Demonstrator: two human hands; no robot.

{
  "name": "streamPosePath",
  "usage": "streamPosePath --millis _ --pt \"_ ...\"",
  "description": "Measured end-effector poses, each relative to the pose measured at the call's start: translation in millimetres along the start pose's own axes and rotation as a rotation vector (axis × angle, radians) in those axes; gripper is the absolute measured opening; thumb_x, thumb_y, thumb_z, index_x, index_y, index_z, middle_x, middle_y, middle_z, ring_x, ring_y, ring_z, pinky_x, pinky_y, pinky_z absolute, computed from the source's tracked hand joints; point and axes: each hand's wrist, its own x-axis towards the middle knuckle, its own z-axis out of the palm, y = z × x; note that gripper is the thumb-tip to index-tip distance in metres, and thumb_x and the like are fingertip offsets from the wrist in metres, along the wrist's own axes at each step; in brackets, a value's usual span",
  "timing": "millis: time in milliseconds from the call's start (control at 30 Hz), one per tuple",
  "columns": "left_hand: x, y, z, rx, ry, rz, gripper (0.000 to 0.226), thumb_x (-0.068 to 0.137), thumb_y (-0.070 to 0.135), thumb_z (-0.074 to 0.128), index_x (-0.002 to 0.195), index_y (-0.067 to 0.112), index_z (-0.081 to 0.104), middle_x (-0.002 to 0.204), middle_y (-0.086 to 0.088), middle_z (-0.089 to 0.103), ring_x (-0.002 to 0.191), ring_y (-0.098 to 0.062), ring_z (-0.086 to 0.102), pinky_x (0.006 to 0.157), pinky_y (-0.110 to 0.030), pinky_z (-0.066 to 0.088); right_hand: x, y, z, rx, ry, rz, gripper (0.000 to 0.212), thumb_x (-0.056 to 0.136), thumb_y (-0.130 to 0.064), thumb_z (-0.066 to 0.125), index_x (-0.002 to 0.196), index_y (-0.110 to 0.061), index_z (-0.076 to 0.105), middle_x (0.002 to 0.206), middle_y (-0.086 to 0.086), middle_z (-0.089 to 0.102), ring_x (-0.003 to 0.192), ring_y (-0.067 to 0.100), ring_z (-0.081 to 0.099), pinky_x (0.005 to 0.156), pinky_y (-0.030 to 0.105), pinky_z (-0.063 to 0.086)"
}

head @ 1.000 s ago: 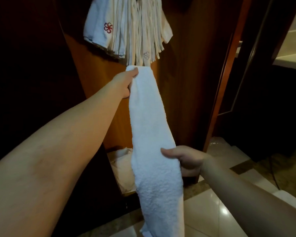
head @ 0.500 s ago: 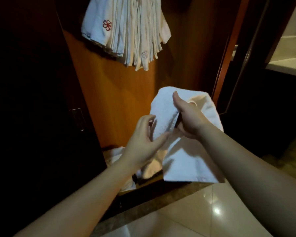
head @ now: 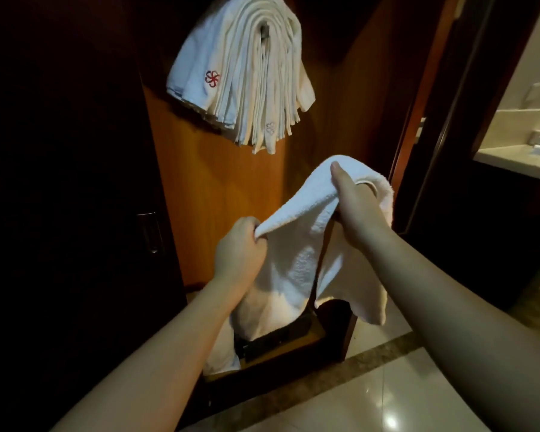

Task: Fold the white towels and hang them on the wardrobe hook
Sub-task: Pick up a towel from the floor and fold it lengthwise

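White towel, held in both hands before an open wardrobe.

Polished floor tiles (head: 371,397) nearest. Left hand (head: 239,249), grip curled tight round one end of the white towel (head: 296,244); right hand (head: 354,202) higher, grip clamped on the other end, thumb on top. The cloth sags between them and hangs in front of the wardrobe's wooden panel (head: 206,194). Beyond, above: stack of folded towels (head: 247,73) draped over the hook, one bearing a red emblem (head: 212,78).
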Motion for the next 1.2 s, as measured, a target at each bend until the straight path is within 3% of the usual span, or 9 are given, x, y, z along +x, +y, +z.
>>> streamPosePath --millis 167,267,400,500,667,767,867,1033,1200 --pt "20.9 -6.8 -19.3 0.066 0.096 0.112 0.016 0.096 0.012 0.052 0.11 0.014 0.061 0.108 -0.001 0.056 0.075 -0.019 0.055 0.063 -0.041 0.049 4.8 6.9 -5.6 -0.072 0.188 -0.003 0.064 0.094 -0.052 0.059 0.134 -0.002 0.057 0.124 0.004 0.066 0.116 0.023 0.062 0.106 0.042 0.047" --pt "25.0 -7.2 -24.9 0.093 0.169 0.23 0.019 0.097 0.014 0.056 0.115 0.011 0.06 0.112 -0.002 0.055 0.072 -0.016 0.053 0.053 -0.028 0.041 7.1 4.9 -6.3 0.074 0.212 0.046 0.051 0.089 -0.044 0.069 0.121 -0.005 0.063 0.106 0.001 0.074 0.1 0.019 0.071 0.098 0.04 0.055" --pt "24.5 -29.8 -14.4 0.146 -0.059 0.079 0.015 0.091 0.022 0.058 0.105 0.026 0.061 0.104 0.006 0.062 0.086 -0.021 0.061 0.067 -0.039 0.052 8.5 -5.5 -8.3 0.252 0.221 0.12 0.031 0.088 -0.034 0.075 0.1 -0.008 0.064 0.101 0.006 0.076 0.092 0.02 0.075 0.09 0.037 0.059" --pt "15.5 -50.2 -4.1 0.211 -0.228 -0.004 0.009 0.086 0.017 0.053 0.081 0.023 0.06 0.08 0.0 0.06 0.077 -0.028 0.06 0.062 -0.041 0.049 13.0 0.7 -6.3 0.209 0.24 0.157 0.06 0.074 -0.046 0.082 0.114 -0.006 0.062 0.114 0.008 0.071 0.103 0.025 0.07 0.096 0.044 0.056" --pt "19.1 -63.5 -9.9 0.121 0.024 0.023 0.009 0.089 0.024 0.059 0.083 0.018 0.058 0.084 0.002 0.053 0.073 -0.02 0.053 0.062 -0.04 0.046 43.2 31.8 -28.7 0.137 0.304 0.19 0.082 0.042 -0.068 0.08 0.103 -0.016 0.069 0.116 0.003 0.069 0.106 0.027 0.067 0.093 0.045 0.056" --pt "22.5 -68.4 -19.6 0.018 0.063 -0.015 0.007 0.096 0.029 0.055 0.092 0.023 0.057 0.077 0.005 0.058 0.065 -0.018 0.057 0.058 -0.044 0.049 39.4 29.4 -31.2 0.211 0.283 0.18 0.08 0.053 -0.058 0.08 0.114 -0.011 0.06 0.127 0.007 0.062 0.115 0.028 0.061 0.103 0.046 0.049" --pt "23.6 -72.5 -26.7 0.184 0.028 0.063 0.014 0.101 0.025 0.05 0.112 0.023 0.058 0.075 0.007 0.058 0.061 -0.014 0.057 0.055 -0.04 0.052 31.5 23.8 -25.8 0.308 0.264 0.182 0.061 0.079 -0.047 0.076 0.122 -0.01 0.054 0.128 0.007 0.062 0.115 0.026 0.062 0.102 0.044 0.051" --pt "25.8 -75.2 -38.4 0.389 -0.033 0.24 0.024 0.102 0.019 0.044 0.121 0.02 0.06 0.08 0.003 0.059 0.066 -0.019 0.057 0.053 -0.036 0.047 33.8 20.2 -25.4 0.436 0.283 0.179 0.032 0.096 -0.041 0.065 0.1 -0.01 0.056 0.114 0.006 0.067 0.104 0.022 0.068 0.096 0.039 0.056" --pt "46.0 -69.0 -67.1 0.475 -0.388 0.036 0.028 0.092 0.025 0.06 0.119 0.018 0.064 0.098 0.001 0.065 0.087 -0.018 0.062 0.066 -0.032 0.048 38.9 5.9 -31.9 0.615 0.334 0.173 0.042 0.093 -0.033 0.071 0.122 -0.009 0.051 0.113 0.007 0.069 0.101 0.024 0.068 0.09 0.04 0.058"
